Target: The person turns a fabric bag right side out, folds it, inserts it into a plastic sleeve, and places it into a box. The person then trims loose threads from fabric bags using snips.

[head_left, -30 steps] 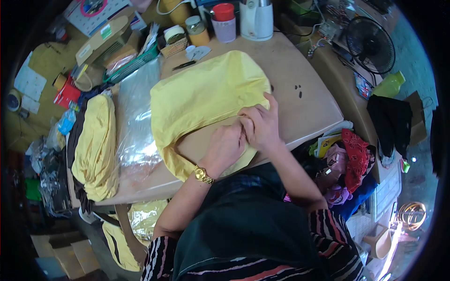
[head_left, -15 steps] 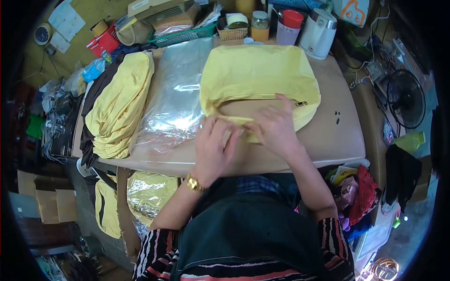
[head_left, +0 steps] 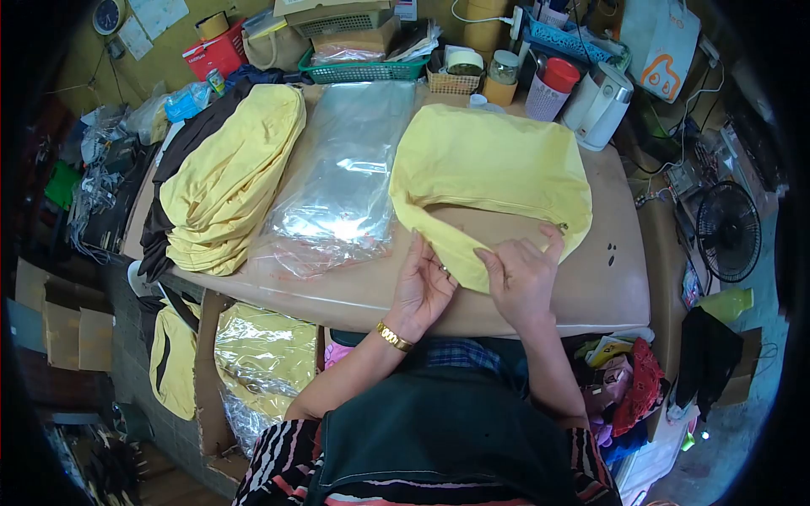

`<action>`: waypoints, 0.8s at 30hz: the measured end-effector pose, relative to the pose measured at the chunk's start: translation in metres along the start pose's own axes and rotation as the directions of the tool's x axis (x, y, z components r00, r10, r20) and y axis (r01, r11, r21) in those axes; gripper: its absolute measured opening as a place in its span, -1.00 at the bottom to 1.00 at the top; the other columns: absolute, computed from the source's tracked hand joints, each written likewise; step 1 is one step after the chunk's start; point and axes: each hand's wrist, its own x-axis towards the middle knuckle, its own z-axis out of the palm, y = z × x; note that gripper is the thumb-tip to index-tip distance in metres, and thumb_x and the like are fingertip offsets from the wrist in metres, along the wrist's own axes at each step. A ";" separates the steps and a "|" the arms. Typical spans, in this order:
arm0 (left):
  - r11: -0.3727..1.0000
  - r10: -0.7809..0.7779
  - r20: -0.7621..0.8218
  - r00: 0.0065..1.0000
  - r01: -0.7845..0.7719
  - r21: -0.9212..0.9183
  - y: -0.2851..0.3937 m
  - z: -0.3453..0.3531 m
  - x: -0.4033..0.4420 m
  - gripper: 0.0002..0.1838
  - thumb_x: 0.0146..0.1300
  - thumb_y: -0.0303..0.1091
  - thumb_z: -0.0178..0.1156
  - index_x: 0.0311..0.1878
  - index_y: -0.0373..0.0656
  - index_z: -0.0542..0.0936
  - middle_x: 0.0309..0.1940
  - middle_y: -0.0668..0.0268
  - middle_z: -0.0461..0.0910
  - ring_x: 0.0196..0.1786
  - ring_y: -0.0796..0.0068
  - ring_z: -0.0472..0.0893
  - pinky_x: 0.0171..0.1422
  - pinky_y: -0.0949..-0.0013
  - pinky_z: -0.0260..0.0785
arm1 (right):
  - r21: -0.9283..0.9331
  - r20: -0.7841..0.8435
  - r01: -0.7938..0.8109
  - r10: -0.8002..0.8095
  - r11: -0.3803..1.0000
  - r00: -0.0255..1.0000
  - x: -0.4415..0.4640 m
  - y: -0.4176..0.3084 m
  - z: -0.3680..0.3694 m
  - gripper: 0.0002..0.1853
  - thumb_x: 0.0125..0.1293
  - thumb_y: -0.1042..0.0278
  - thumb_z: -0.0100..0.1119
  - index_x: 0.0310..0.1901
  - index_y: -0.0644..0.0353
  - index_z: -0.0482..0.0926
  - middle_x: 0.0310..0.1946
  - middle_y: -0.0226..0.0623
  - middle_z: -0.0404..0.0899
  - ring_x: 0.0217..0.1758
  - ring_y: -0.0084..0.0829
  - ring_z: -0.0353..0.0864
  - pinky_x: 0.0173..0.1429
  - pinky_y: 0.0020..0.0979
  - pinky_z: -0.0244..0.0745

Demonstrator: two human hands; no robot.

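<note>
A yellow cloth shoulder bag [head_left: 494,156] lies flat on the table, its zip opening facing me and a small dark zip pull near its right end. Its wide strap [head_left: 451,244] loops toward me. My left hand [head_left: 426,287] is at the strap's lower left edge, palm turned up, with the fingers around the cloth and partly hidden by it. On the right part of the strap, my right hand [head_left: 523,274] pinches the fabric between thumb and fingers, its little finger raised near the zip pull.
Clear plastic bags [head_left: 342,177] are stacked left of the bag. Beyond them lies a pile of yellow cloth bags [head_left: 232,181] over dark fabric. A cardboard box [head_left: 211,396] below holds plastic-wrapped yellow items. Baskets [head_left: 363,71], jars and a white kettle [head_left: 599,105] line the back.
The view has shifted. The strap now lies smoother and more spread out. My left hand has turned palm up under its edge, and my right hand has moved down onto the strap.
</note>
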 end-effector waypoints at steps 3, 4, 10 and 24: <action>0.991 0.046 -0.132 0.990 -0.029 0.128 -0.017 0.009 -0.007 -0.49 0.43 0.00 0.04 0.20 -0.24 0.41 0.16 0.17 0.51 0.23 0.35 0.49 0.36 0.26 0.39 | -0.058 -0.011 0.025 -0.026 0.998 1.000 -0.008 -0.006 0.011 -0.80 0.19 0.36 0.31 -0.53 0.11 0.51 -0.65 -0.42 0.42 -0.53 -0.39 0.44 0.19 -0.12 0.17; 0.976 0.082 -0.188 0.979 -0.041 0.212 -0.020 0.012 -0.009 -0.53 0.44 -0.03 0.02 0.17 -0.24 0.43 0.14 0.16 0.53 0.20 0.37 0.52 0.31 0.31 0.43 | -0.074 -0.039 0.045 -0.048 0.996 0.998 -0.009 -0.007 0.015 -0.81 0.18 0.37 0.31 -0.52 0.11 0.51 -0.66 -0.42 0.41 -0.54 -0.39 0.43 0.19 -0.12 0.17; 0.964 0.235 -0.305 0.923 -0.181 0.195 0.009 -0.028 0.002 -0.65 0.48 -0.16 0.01 0.13 -0.22 0.45 0.07 0.21 0.58 0.13 0.39 0.59 0.25 0.31 0.50 | -0.095 -0.078 0.028 -0.035 0.995 0.996 -0.021 0.009 0.006 -0.83 0.13 0.30 0.35 -0.50 0.05 0.53 -0.65 -0.48 0.40 -0.54 -0.43 0.41 0.19 -0.13 0.15; 0.973 0.142 -0.179 0.973 -0.104 0.205 -0.006 -0.019 -0.012 -0.68 0.39 -0.25 0.16 0.11 -0.20 0.49 0.03 0.26 0.60 0.09 0.43 0.60 0.24 0.33 0.50 | -0.126 0.066 -0.134 0.143 0.983 0.988 -0.052 0.022 -0.026 -0.88 0.14 0.29 0.33 -0.39 0.09 0.59 -0.55 -0.43 0.49 -0.42 -0.36 0.49 0.30 -0.08 0.11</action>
